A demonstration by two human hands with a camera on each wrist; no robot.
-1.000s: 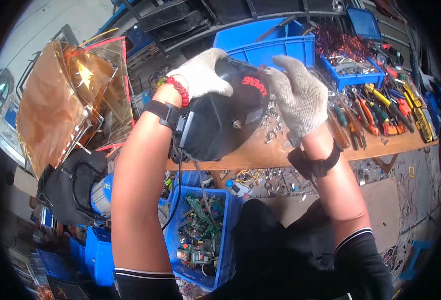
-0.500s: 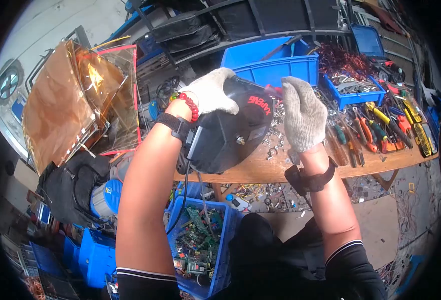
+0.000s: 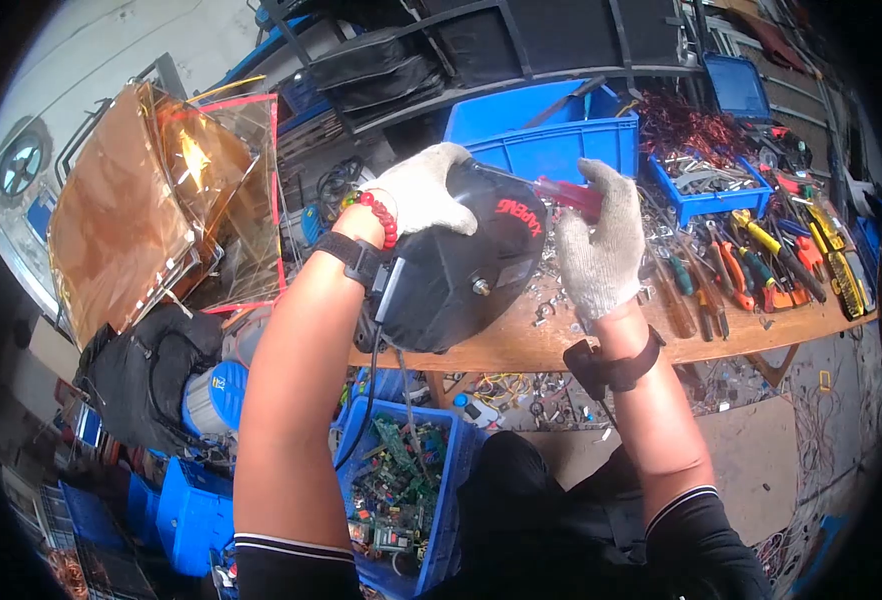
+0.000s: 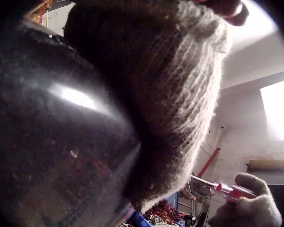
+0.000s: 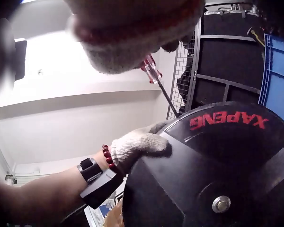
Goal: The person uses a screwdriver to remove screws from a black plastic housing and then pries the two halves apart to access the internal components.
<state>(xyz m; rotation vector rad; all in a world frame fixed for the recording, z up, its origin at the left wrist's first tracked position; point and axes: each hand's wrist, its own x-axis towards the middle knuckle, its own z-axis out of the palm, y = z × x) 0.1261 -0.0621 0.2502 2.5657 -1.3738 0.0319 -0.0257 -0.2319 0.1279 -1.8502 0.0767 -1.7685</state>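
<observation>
A black round part (image 3: 451,275) with red XAPENG lettering and a metal stud is held tilted above the wooden table. My gloved left hand (image 3: 421,192) grips its upper left edge, thumb over the face; the right wrist view shows that hand (image 5: 141,144) too. My gloved right hand (image 3: 603,245) holds a screwdriver by its red and clear handle (image 3: 571,196). In the right wrist view the screwdriver's shaft (image 5: 168,98) points at the part's rim; whether its tip touches is unclear. In the left wrist view the right hand (image 4: 251,205) has its fingers curled round the handle.
Pliers and cutters (image 3: 751,265) lie along the table's right. Behind stand a large blue bin (image 3: 561,148) and a small blue tray (image 3: 716,203) of metal pieces. Below is a blue crate (image 3: 448,500) of circuit boards. Brown film sheets (image 3: 111,220) stand at the left.
The head view has shifted, so the scene sits lower than a second ago. The screwdriver's red handle now shows more plainly, turned across the right hand. The left hand keeps its grip.
</observation>
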